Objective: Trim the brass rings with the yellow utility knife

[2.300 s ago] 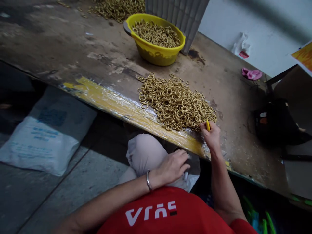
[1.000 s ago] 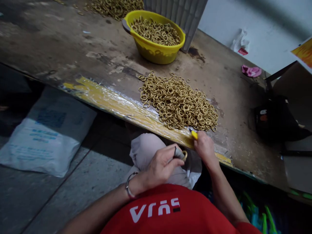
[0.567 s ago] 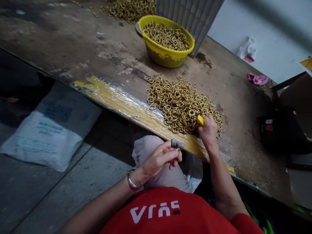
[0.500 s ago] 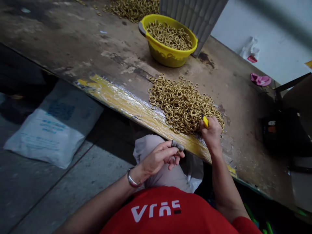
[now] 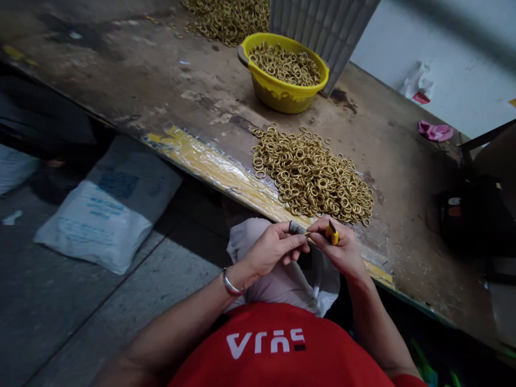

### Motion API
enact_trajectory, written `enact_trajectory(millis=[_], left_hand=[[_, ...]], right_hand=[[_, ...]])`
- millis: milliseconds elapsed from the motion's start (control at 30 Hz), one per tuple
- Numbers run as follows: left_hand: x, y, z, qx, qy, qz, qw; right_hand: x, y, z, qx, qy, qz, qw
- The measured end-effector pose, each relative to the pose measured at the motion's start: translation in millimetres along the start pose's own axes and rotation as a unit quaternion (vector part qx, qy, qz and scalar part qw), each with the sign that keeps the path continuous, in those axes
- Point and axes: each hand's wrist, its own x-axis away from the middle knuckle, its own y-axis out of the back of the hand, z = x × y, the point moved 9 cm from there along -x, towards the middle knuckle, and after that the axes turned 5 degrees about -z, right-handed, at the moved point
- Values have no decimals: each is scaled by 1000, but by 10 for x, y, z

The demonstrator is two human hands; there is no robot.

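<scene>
A heap of brass-coloured rings (image 5: 318,177) lies on the worn table near its front edge. Just below the heap, my left hand (image 5: 278,244) and my right hand (image 5: 338,244) meet fingertip to fingertip over my lap. Between them is a small brass-coloured ring, pinched by both. A grey cover (image 5: 297,228) wraps a finger of my left hand. In my right hand is also a yellow cutter (image 5: 331,233), its dark tip pointing up.
Behind the heap stands a yellow basin (image 5: 284,97) full of rings. More rings (image 5: 229,21) lie farther back beside a grey ribbed panel (image 5: 318,32). A pink cloth (image 5: 435,131) is at the right; a white sack (image 5: 108,207) lies on the floor, left.
My right hand has come away from the heap toward my lap and now meets my left hand, with a ring between them. The view has shifted slightly.
</scene>
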Motion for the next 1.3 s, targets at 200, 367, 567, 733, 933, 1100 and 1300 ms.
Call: enact_trajectory(millis=[200,367,567,733,933,1100,1300], left_hand=[[67,1,-12,2,-25,-33,999],[79,-18,-51,-108,-79,-35,990],[282,-223,-342,-249,-160,14,955],[247,-263,-111,-154,-51,74,984],[52,-13,132,-3,6,18,1000],[24,6,114,90,51,37,994],[-72,194,47,105,14,-59,993]], right_hand=[[241,-25,38,170,51,-44,983],[347,-156,-86,311,28,-15,950],[231,208,-562,452,-70,-57,887],[38,457,-641,395,-30,-133,909],[-375,337,-559,376,-13,-185,908],[-538,361,-633,293,-42,-187,937],[-205,164,-676,-83,-184,-111,973]])
